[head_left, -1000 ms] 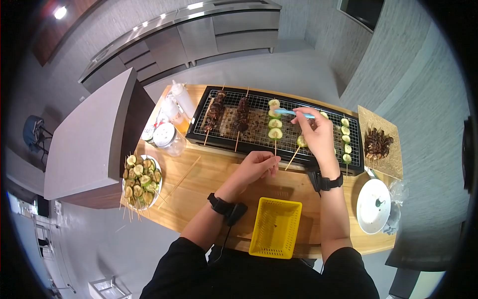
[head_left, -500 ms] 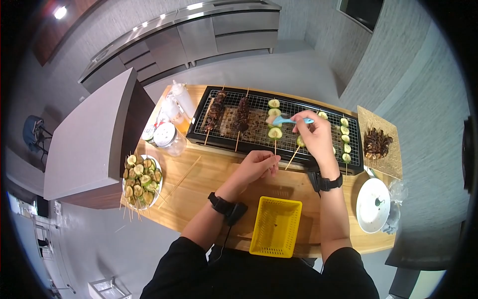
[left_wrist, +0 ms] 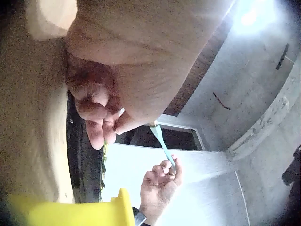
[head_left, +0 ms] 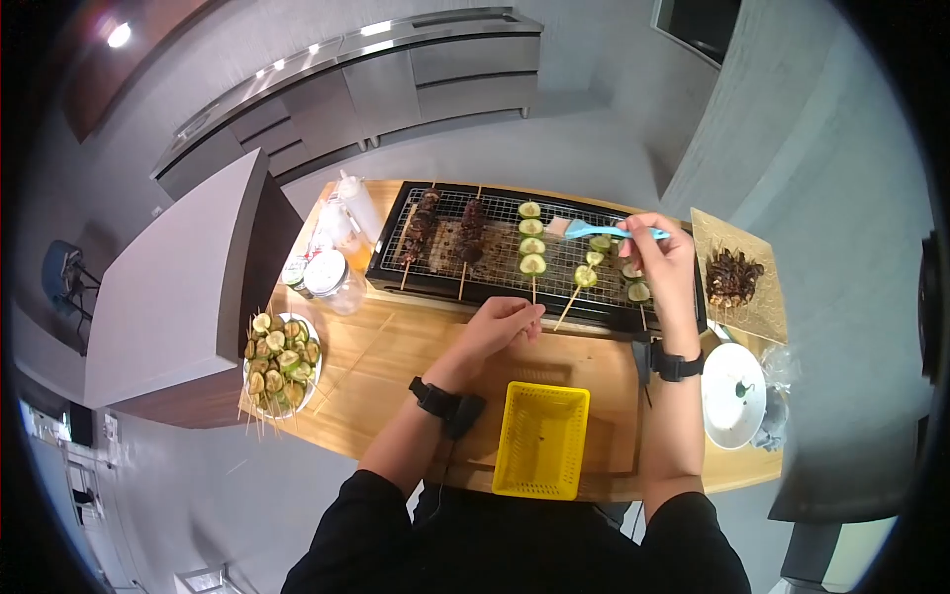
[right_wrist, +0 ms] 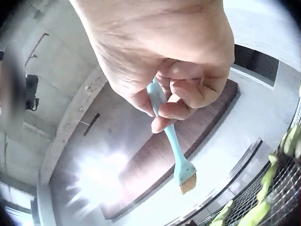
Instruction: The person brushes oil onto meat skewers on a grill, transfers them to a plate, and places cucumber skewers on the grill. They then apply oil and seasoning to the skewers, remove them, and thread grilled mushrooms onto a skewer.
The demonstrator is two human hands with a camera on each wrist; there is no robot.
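Observation:
My right hand (head_left: pixel 661 259) pinches the handle of a light-blue basting brush (head_left: pixel 592 230). Its pale bristles (right_wrist: pixel 189 185) point left, just to the right of a skewer of green-rimmed zucchini slices (head_left: pixel 531 245). This skewer lies across the wire rack of a black grill (head_left: pixel 507 223), its stick end held between the thumb and fingers of my left hand (head_left: pixel 503 325). Another zucchini skewer (head_left: pixel 586 276) slants on the rack below the brush, and a third (head_left: pixel 638 291) is partly hidden under my right hand. Two dark meat skewers (head_left: pixel 421 227) lie at the grill's left.
A yellow basket (head_left: pixel 511 436) stands at the near table edge. At left are a plate of zucchini skewers (head_left: pixel 282 361), a lidded jar (head_left: pixel 334 280) and squeeze bottles (head_left: pixel 358 205). At right, dark skewers (head_left: pixel 733 278) lie on a gold board (head_left: pixel 722 234), near a white bowl (head_left: pixel 733 416).
My right hand has lifted the brush off the zucchini slices and carried it right. My left hand keeps hold of the stick end. The head view has shifted slightly.

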